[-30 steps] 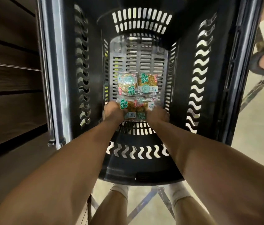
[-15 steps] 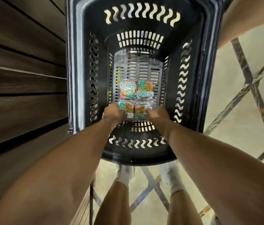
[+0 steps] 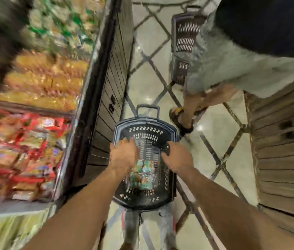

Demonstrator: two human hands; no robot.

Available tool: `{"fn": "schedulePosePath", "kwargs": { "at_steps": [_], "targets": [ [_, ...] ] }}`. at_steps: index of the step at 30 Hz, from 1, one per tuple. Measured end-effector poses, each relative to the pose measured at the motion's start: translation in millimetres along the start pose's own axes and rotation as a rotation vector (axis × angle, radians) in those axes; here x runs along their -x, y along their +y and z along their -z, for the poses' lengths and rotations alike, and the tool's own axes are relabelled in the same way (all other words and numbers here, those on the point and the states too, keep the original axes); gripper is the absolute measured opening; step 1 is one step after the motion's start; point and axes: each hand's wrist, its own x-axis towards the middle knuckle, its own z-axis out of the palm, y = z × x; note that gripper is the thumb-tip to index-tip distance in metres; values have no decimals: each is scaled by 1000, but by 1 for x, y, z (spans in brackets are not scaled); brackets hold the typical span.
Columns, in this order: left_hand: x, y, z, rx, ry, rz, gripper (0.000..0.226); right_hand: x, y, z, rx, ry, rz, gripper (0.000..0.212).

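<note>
In the head view, the snack packets (image 3: 140, 175) lie flat at the near end of the black shopping basket (image 3: 143, 202), probably packed together to leave room for more. The left hand (image 3: 123, 156) hangs over the basket's left edge, fingers spread and empty. The right hand (image 3: 178, 157) is by the right edge, too blurred to tell whether it grips the rim.

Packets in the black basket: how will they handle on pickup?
The packets look like thin glossy film, so probably floppy and a bit slippery. They lie flat on the basket floor, so likely light and unlikely to roll. Motion blur hides finer detail.
</note>
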Motion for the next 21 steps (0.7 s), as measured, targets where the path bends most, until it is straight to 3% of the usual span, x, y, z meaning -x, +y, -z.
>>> {"fn": "schedulePosePath", "kwargs": {
  "at_steps": [8, 15, 21],
  "targets": [
    [97, 30, 177, -59, 230, -65, 60, 78, -49, 174, 186, 322, 151, 50],
    [207, 11, 285, -66, 299, 16, 56, 157, -104, 271, 231, 392, 251, 58],
    [290, -43, 331, -16, 537, 216, 54, 215, -185, 326, 266, 434, 483, 63]
  ]
}}
